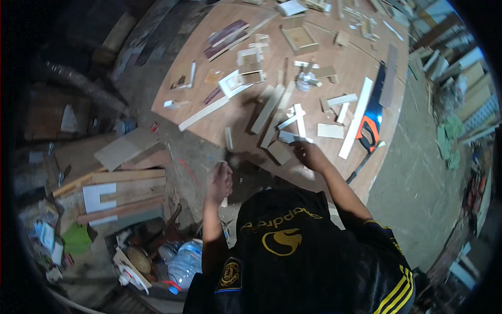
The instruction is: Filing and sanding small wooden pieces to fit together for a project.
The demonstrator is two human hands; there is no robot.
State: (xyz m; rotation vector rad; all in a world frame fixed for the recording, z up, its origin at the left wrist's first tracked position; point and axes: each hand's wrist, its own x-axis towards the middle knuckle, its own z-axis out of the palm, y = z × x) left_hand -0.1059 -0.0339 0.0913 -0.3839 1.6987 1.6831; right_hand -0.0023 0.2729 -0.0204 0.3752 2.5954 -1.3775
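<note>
My left hand (218, 184) is closed round a pale, stick-like wooden handle (225, 202), held off the table's near left edge. What lies at its far end is dark and blurred. My right hand (309, 155) is at the near edge of the table, its fingers bent down at a short pale wooden strip (288, 137). Anything pinched in the fingertips is too small to make out. Just left of those fingers sits a small wooden block (280, 152). Beyond them, narrow strips (299, 120) lie crossed, and a flat pale rectangle (330, 130) rests to the right.
The wooden table (198, 112) bears a handsaw (372, 115) with an orange and black handle, a long white strip (356, 118), a small jar (303, 82) and an open wooden box (300, 38). Boards (125, 188) and a large plastic bottle (185, 267) are at lower left.
</note>
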